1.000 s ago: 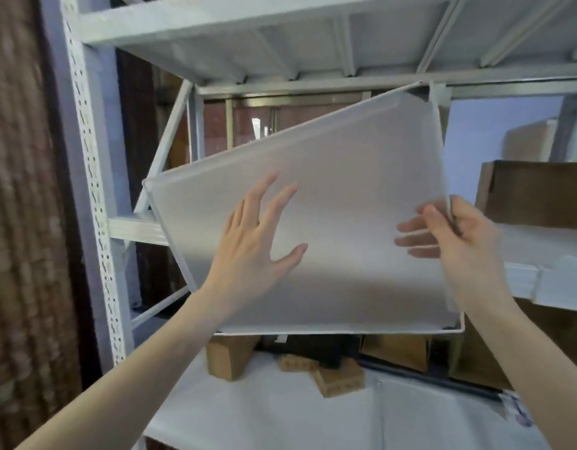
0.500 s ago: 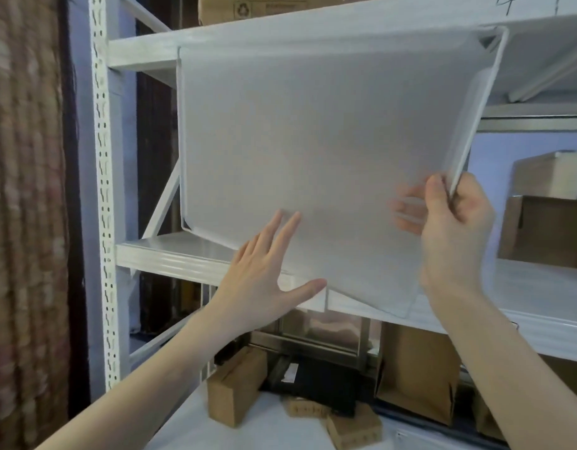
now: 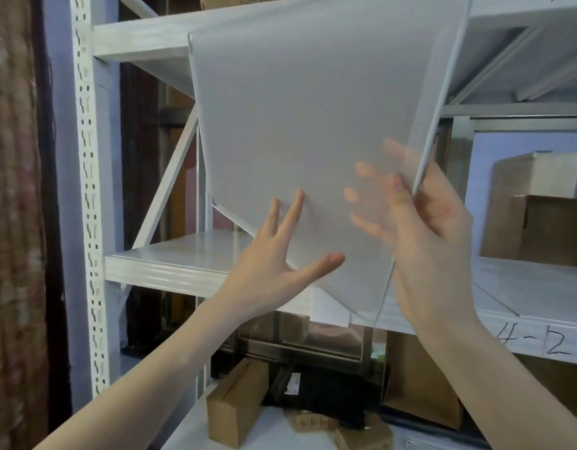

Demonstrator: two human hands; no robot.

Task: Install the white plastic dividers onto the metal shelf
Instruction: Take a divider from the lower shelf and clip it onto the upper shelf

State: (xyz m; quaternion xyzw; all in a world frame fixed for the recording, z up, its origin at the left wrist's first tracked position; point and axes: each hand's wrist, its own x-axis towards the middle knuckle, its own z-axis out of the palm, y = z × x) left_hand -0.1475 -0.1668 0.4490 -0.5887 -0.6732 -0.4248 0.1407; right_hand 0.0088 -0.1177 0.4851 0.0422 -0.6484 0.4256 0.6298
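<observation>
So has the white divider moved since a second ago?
Yes. The white divider has swung up from a flat tilt below the upper shelf beam to overlap it, more upright, its lower corner now over the middle shelf.

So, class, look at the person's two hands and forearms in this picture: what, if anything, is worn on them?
Nothing shows as worn. The left hand and right hand are bare: no gloves, and no rings that can be made out. Both forearms are bare right to the picture's lower edge, with no sleeves, watch or bands in view. The right hand's fingers appear only blurred through the translucent white divider.
</observation>
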